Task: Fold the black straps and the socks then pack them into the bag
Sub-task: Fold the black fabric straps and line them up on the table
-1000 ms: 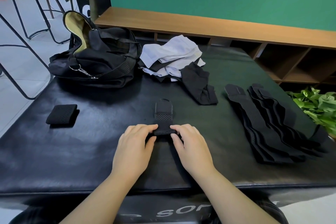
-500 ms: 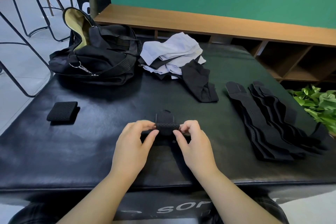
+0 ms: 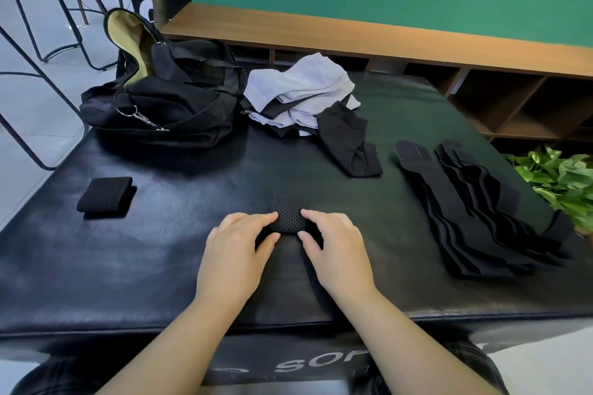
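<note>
A black perforated strap [image 3: 289, 212] lies folded into a small flat block on the black padded table [image 3: 167, 253]. My left hand [image 3: 236, 253] and my right hand [image 3: 337, 250] pinch its two sides with thumb and fingers. Another folded strap [image 3: 104, 198] sits at the left. A pile of unfolded black straps [image 3: 471, 215] stretches along the right side. White socks [image 3: 301, 86] and a black sock [image 3: 351, 144] are heaped at the back centre. The black bag [image 3: 167, 102] stands unzipped at the back left, showing its yellow lining.
A wooden shelf unit [image 3: 481, 80] runs behind the table under a green wall. A leafy plant [image 3: 564, 183] sits off the right edge. Metal stool legs [image 3: 41, 26] stand on the floor to the left. The table's front edge [image 3: 288, 327] is near my forearms.
The strap's free end has been rolled over, so the strap went from a longer strip to a compact folded block. Both hands stayed on it.
</note>
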Demonstrator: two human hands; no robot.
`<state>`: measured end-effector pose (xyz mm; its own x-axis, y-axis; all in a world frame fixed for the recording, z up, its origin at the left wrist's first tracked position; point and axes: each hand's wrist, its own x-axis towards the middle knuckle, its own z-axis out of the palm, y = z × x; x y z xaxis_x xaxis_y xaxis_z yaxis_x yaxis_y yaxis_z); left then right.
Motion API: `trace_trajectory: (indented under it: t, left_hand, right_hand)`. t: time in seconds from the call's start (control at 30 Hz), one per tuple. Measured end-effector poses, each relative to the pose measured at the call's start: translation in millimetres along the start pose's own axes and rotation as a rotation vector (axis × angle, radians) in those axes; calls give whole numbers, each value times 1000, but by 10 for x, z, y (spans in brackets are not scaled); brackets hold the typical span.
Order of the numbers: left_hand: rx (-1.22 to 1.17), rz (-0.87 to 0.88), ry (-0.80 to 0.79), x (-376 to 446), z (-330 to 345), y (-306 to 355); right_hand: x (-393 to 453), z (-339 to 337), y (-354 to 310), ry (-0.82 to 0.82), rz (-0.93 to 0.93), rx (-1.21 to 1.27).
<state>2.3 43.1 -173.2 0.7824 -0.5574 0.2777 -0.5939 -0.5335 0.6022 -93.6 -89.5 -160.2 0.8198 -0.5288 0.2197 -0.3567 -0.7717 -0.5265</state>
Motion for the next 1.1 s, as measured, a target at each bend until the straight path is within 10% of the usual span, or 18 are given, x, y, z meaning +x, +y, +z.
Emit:
trace_trajectory:
  t: [0.5,1.1]
  left_hand:
    - [160,227,-165,-81,-39,8]
    - [466,168,-134,-201,-532,-531]
  right_hand:
    - [-53,104,22,163,-128,-136]
    - [-29,401,-699,-283,-230,-187]
